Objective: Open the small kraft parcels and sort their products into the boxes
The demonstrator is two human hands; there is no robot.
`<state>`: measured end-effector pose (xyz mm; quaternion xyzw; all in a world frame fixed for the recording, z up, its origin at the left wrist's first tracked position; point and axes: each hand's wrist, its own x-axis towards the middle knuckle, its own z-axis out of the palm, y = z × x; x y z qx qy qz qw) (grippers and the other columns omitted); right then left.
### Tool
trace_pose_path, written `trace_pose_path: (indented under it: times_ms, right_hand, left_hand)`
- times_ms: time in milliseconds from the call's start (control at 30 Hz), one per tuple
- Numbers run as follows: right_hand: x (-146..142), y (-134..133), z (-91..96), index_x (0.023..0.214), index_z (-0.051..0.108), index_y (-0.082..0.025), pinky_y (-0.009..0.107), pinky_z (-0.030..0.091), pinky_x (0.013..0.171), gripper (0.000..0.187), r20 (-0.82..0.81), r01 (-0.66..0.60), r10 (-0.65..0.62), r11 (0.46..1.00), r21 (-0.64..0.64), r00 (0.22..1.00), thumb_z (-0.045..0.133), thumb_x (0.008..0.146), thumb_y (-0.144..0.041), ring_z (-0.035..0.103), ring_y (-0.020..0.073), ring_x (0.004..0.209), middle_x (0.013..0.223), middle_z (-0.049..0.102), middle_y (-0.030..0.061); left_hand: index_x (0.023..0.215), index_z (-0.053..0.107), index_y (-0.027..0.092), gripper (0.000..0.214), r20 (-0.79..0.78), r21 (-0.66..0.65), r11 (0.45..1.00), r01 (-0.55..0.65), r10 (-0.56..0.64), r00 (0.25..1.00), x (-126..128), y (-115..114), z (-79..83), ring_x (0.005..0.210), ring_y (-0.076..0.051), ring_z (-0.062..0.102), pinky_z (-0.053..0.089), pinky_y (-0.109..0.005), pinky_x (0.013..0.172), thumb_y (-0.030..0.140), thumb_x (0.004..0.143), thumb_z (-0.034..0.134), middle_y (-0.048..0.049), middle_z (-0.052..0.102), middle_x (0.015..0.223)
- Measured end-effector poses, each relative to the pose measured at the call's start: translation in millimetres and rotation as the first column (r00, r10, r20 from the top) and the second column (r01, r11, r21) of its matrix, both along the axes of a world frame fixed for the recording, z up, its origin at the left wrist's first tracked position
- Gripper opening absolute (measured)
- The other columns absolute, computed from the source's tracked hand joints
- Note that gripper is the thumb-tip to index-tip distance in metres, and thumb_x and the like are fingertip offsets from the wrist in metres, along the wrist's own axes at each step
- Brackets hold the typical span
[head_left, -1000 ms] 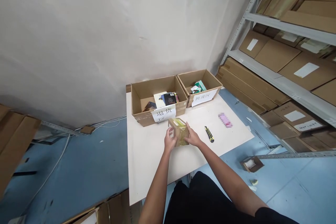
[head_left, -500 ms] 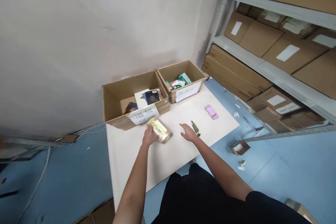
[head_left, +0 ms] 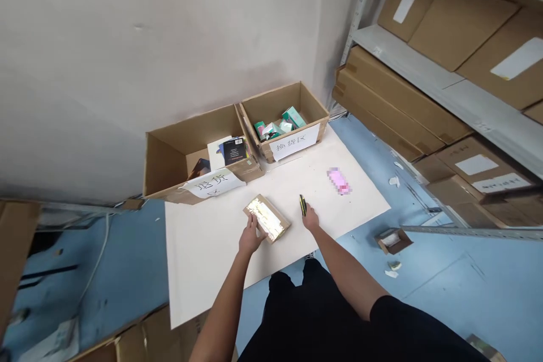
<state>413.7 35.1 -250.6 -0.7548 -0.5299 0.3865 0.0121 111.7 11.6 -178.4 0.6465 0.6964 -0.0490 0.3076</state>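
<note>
A small cardboard box [head_left: 265,216] with shiny, glaring tape over its top lies on the white table [head_left: 203,260]. My left hand [head_left: 250,236] grips its near left corner, fingers on the top and thumb along the near side. To the right, my right hand [head_left: 311,219] is closed around a black and yellow box cutter [head_left: 302,205], which points away from me. Whether its blade is out is too small to tell. Between the box and the cutter there is a small gap of tabletop.
At the table's back stand two open cartons with paper labels: the left carton [head_left: 165,184] contains books or flat packages, the right carton [head_left: 316,107] small green and white boxes. A blurred pink item [head_left: 338,180] lies on the right. Shelves [head_left: 428,85] with cartons rise beyond.
My right hand has taken hold of the box cutter, which lay on the table. My left hand has drawn the small box nearer to me and to the right. The view has shifted.
</note>
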Motion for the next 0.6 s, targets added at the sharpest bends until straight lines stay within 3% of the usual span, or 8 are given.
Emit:
trace_pose_path:
  times_ms: [133,233,300,367,467,600]
  right_hand:
    - [-18,25,9.3,0.164,0.029,-0.021,0.04,0.055,0.097,0.078,-0.204,-0.01,0.029,0.996,0.094,0.979,0.051,0.09,-0.014,0.07,0.0268,0.112,0.127,0.07,0.0129]
    - [-46,50,37.0,0.166,0.024,-0.02,0.039,0.055,0.097,0.073,-0.365,-0.036,0.121,0.972,0.23,0.923,0.044,0.096,-0.016,0.071,0.025,0.109,0.129,0.07,0.0114]
    - [-70,61,59.4,0.167,0.023,-0.023,0.036,0.054,0.098,0.071,-0.416,-0.136,0.262,0.942,0.308,0.871,0.044,0.099,-0.019,0.07,0.0239,0.112,0.134,0.069,0.0089]
    - [-95,63,78.5,0.166,0.027,-0.029,0.034,0.052,0.099,0.069,-0.387,-0.286,0.417,0.891,0.353,0.822,0.047,0.101,-0.021,0.067,0.0241,0.117,0.141,0.067,0.0066]
    - [-126,53,93.4,0.167,0.029,-0.032,0.035,0.051,0.096,0.072,-0.232,-0.486,0.54,0.836,0.253,0.809,0.054,0.1,-0.023,0.068,0.0279,0.116,0.14,0.067,0.0102]
    - [-144,35,93.2,0.172,0.018,-0.027,0.039,0.05,0.093,0.091,-0.083,-0.56,0.574,0.816,0.143,0.815,0.065,0.095,-0.029,0.069,0.0341,0.115,0.131,0.07,0.0184]
  left_hand:
    - [0.171,0.015,0.029,0.099,-0.005,-0.096,0.994,-0.045,0.045,0.999,12,-2,8.3,0.138,-0.039,0.057,0.053,-0.043,0.1,0.051,0.089,0.067,-0.0104,0.003,0.18]
    - [0.17,0.017,0.033,0.1,0.016,-0.119,0.987,-0.108,0.11,0.994,12,-1,10.0,0.137,-0.04,0.056,0.053,-0.043,0.096,0.05,0.087,0.071,-0.0099,0.005,0.18]
    - [0.169,0.022,0.034,0.102,0.049,-0.114,0.98,-0.161,0.168,0.985,13,-2,8.5,0.136,-0.04,0.057,0.053,-0.044,0.097,0.051,0.083,0.075,-0.0096,0.007,0.18]
    - [0.167,0.027,0.035,0.104,0.089,-0.097,0.973,-0.212,0.22,0.971,15,-3,6.0,0.135,-0.041,0.058,0.053,-0.044,0.098,0.053,0.079,0.079,-0.0092,0.008,0.18]
    - [0.165,0.034,0.036,0.105,0.14,-0.086,0.959,-0.269,0.279,0.95,19,-4,2.6,0.133,-0.042,0.058,0.051,-0.046,0.101,0.054,0.074,0.083,-0.0091,0.009,0.18]
    - [0.162,0.04,0.035,0.105,0.22,-0.049,0.945,-0.324,0.326,0.919,21,-6,-0.1,0.131,-0.042,0.058,0.051,-0.049,0.101,0.053,0.069,0.086,-0.0106,0.015,0.179]
